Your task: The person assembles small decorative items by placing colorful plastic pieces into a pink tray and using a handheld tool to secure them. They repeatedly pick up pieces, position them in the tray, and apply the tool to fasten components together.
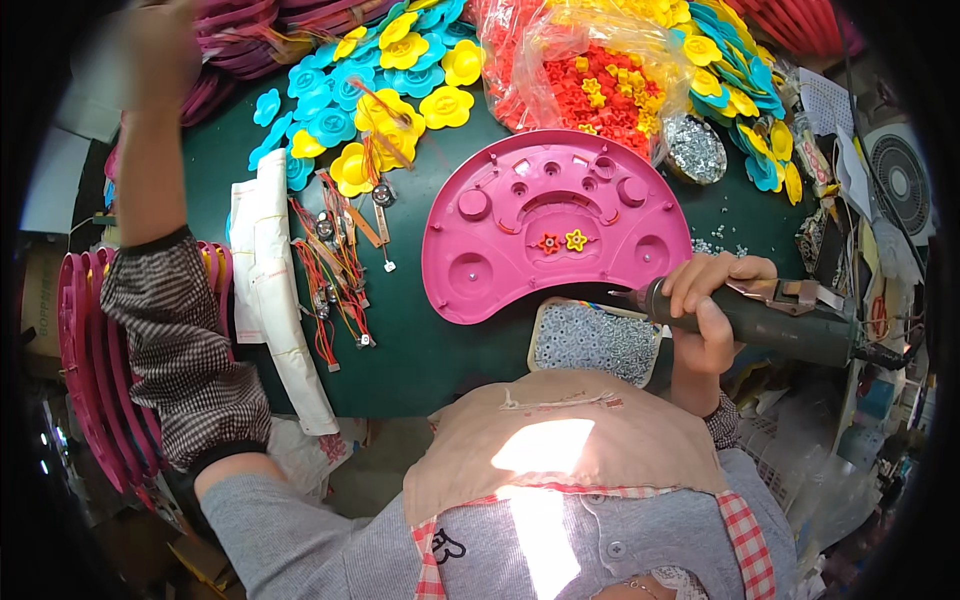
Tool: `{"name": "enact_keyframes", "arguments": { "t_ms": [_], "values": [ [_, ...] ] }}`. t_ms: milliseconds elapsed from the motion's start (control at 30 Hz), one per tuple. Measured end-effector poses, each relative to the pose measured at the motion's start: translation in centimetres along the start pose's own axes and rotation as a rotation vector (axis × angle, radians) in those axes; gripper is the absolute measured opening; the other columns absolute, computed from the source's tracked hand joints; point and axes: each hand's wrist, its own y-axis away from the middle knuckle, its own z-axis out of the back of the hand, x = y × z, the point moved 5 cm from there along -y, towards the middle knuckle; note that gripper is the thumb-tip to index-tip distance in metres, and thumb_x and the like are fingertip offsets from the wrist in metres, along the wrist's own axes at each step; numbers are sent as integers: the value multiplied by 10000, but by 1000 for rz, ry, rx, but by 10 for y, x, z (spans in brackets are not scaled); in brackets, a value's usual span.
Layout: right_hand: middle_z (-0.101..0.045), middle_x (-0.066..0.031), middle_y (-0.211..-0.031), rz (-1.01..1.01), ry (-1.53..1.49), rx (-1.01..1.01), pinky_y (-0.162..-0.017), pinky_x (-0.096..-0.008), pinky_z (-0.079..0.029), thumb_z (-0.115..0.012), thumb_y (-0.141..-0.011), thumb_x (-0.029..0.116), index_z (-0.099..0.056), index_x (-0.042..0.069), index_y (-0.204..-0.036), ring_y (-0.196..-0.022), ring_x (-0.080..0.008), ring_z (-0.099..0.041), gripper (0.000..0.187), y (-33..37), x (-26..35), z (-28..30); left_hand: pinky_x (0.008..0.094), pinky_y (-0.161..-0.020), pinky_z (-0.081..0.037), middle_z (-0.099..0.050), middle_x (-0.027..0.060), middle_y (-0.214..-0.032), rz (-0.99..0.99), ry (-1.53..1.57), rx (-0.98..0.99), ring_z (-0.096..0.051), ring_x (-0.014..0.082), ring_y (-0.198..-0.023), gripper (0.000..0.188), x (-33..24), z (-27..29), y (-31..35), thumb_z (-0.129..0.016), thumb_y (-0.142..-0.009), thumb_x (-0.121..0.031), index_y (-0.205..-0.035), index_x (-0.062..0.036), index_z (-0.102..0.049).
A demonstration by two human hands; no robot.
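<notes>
Green tabletop (420, 350) bears pink panel (540, 225), flower pieces (400, 90), screw tray (595, 340).

Toy assembly workshop: heaped plastic flowers (400, 70), screw tray (594, 340), electric screwdriver (770, 320)

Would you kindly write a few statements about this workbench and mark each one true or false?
1. The right hand holds a power screwdriver. True.
2. The pink panel lies on a green table. True.
3. The left hand rests on the pink panel. False: it is raised far to the left, near the top edge, apart from the panel.
4. A tray of screws sits just below the panel. True.
5. The two small flowers on the panel are both blue. False: one is red, one yellow.
</notes>
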Motion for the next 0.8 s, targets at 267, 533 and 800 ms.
{"name": "enact_keyframes", "arguments": {
  "t_ms": [267,533,800],
  "values": [
    [-552,-97,-772,10,22,30,-659,-377,-514,-605,-871,49,-443,31,-1245,-619,-191,-542,408,1,5,-2,444,-989,-628,-755,179,-1169,344,679,-81,-734,329,-1156,141,89,-19,71,-603,-1076,-96,-1165,-12,-672],
    [-561,-110,-748,13,-17,-38,-635,-370,-512,-641,-867,39,-417,24,-1195,-606,-201,-553,398,4,4,7,259,-594,-487,-670,50,-815,275,796,-46,-603,127,-659,214,0,-17,102,-558,-1119,-234,-1138,-58,-677],
    [-547,-98,-739,-13,2,6,-640,-400,-530,-599,-860,-1,-434,31,-1263,-625,-198,-554,436,-8,-3,9,202,-544,-353,-536,-30,-779,245,49,-81,-404,21,-626,282,-77,5,148,-556,-1112,-242,-1182,-2,-686]
  ]
}}
